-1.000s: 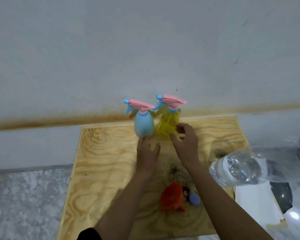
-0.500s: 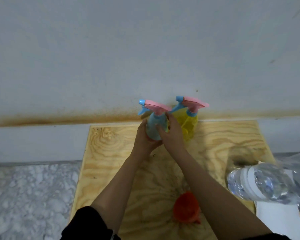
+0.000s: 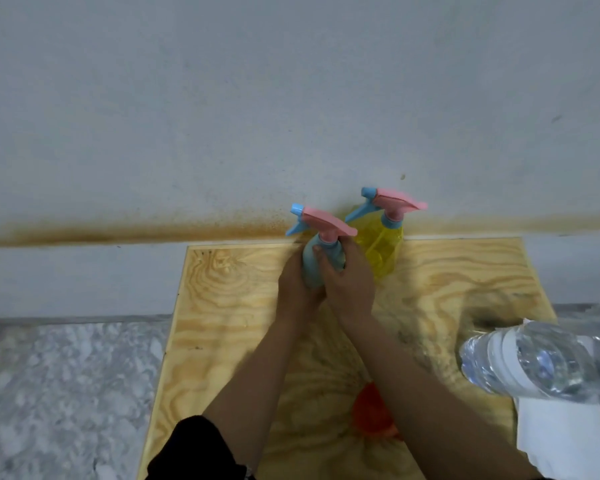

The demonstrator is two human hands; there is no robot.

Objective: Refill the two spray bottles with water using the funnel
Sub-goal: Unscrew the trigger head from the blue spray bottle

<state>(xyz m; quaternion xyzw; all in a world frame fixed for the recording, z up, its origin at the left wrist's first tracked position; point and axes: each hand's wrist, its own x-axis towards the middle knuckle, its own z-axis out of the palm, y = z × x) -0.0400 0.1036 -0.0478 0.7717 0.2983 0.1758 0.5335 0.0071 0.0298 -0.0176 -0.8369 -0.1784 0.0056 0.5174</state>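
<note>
A light blue spray bottle [image 3: 313, 268] with a pink trigger head stands at the far edge of the plywood board [image 3: 229, 306]. My left hand [image 3: 297, 289] grips its body from the left. My right hand [image 3: 349, 277] wraps round it from the right, fingers up by the neck. Just behind and to the right stands a yellow spray bottle [image 3: 381, 242] with the same pink head, untouched. An orange funnel [image 3: 369, 410] lies on the board near me, partly hidden by my right forearm. A clear plastic water bottle [image 3: 527, 362] lies on its side at the right.
The board lies against a grey wall [image 3: 291, 98] with a rusty stain along its base. Marbled floor [image 3: 66, 393] spreads to the left. White paper [image 3: 561, 441] lies under the water bottle at the lower right.
Both hands have moved from the board in front of the bottles onto the blue spray bottle and now grip it. The view has shifted so that everything sits further right.
</note>
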